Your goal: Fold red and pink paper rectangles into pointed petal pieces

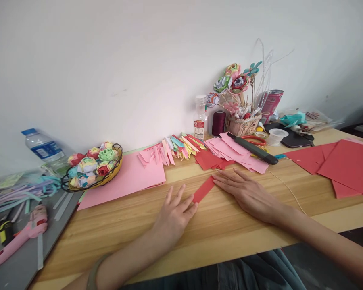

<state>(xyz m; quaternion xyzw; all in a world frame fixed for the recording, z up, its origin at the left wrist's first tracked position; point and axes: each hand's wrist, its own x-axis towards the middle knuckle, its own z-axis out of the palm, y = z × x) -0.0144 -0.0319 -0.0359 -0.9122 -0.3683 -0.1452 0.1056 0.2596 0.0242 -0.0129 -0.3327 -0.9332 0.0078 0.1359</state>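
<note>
A narrow strip of red paper (203, 189), perhaps folded, lies slantwise on the wooden table between my hands. My left hand (175, 211) rests at its near end, fingers spread and the thumb side touching the paper. At the far end, my right hand (245, 191) lies flat with its fingers stretched out over the tip of the strip. Just beyond are small red paper pieces (210, 160) and a pile of pink paper pieces (230, 149). On that pile lies a dark green-handled tool (254, 149).
Folded paper pieces (181, 146) stand by the wall near pink sheets (124, 183). A basket of paper flowers (113, 171) is at left, beside a water bottle (44, 147). A pink glue gun (27, 233) lies on a grey board (56, 231). Red sheets (349, 165) lie right.
</note>
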